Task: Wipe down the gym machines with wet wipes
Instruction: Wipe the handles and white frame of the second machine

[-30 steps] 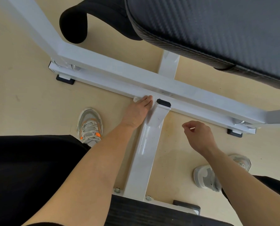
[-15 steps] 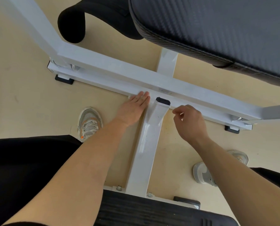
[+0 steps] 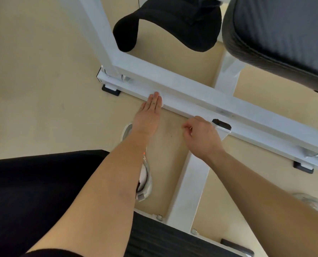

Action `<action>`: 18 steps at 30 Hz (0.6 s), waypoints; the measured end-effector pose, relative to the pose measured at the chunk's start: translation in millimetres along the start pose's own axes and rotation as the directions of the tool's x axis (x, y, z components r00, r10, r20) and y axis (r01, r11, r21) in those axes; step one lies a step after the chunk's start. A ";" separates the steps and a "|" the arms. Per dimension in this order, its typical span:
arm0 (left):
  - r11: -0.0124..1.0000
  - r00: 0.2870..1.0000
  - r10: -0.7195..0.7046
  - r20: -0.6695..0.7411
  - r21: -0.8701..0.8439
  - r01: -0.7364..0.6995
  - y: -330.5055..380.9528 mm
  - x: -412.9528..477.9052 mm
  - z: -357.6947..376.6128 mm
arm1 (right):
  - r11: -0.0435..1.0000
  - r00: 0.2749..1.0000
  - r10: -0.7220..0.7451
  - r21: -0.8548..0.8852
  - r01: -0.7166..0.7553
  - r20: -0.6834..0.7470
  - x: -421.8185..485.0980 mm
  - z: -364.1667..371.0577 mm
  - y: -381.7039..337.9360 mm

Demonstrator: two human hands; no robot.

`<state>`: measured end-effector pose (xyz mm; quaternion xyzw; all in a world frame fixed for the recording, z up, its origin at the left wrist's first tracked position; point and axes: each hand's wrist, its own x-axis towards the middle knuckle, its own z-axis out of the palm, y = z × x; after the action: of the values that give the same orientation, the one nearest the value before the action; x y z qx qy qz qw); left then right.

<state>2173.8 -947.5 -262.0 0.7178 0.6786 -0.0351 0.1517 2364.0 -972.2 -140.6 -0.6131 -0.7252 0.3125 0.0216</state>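
A white steel crossbar (image 3: 200, 97) of the gym machine's base runs diagonally over the beige floor. My left hand (image 3: 148, 115) lies flat with straight fingers, pressing a small white wet wipe (image 3: 162, 101) against the bar's near face; only the wipe's edge shows past the fingertips. My right hand (image 3: 202, 138) hovers above the central white beam (image 3: 189, 191), fingers curled, with nothing visible in it. It sits just left of the beam's black end cap (image 3: 221, 124).
A black padded seat (image 3: 284, 34) overhangs at the upper right, and a black foam roller (image 3: 165, 23) hangs behind the bar. A ribbed black footplate (image 3: 163, 242) is at the bottom. My shoes (image 3: 145, 180) (image 3: 310, 201) flank the beam. A rubber foot (image 3: 111, 90) supports the bar's left end.
My left hand has slid the wipe leftward along the crossbar, away from the junction. My right hand has come forward and left, over the central beam near the end cap.
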 end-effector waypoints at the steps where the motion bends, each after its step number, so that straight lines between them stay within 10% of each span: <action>1: 0.999 0.999 -0.035 0.000 -0.005 0.035 -9.3 0.7 -1.8 | 1.000 1.000 0.002 0.001 -0.002 0.022 4.2 3.0 -3.9; 12: 0.962 0.963 -0.268 -0.033 -0.068 0.265 -59.6 12.6 -15.8 | 1.000 0.995 -0.013 0.015 0.011 0.103 31.4 19.9 -26.2; 18: 0.999 0.999 -0.024 -0.048 -0.023 0.022 -12.4 7.2 -2.0 | 0.998 0.996 0.050 0.028 -0.053 0.079 25.7 10.9 -12.9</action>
<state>2161.9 -939.6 -264.1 0.7088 0.6907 -0.0118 0.1427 2341.8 -954.3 -152.2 -0.6186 -0.7047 0.3475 -0.0055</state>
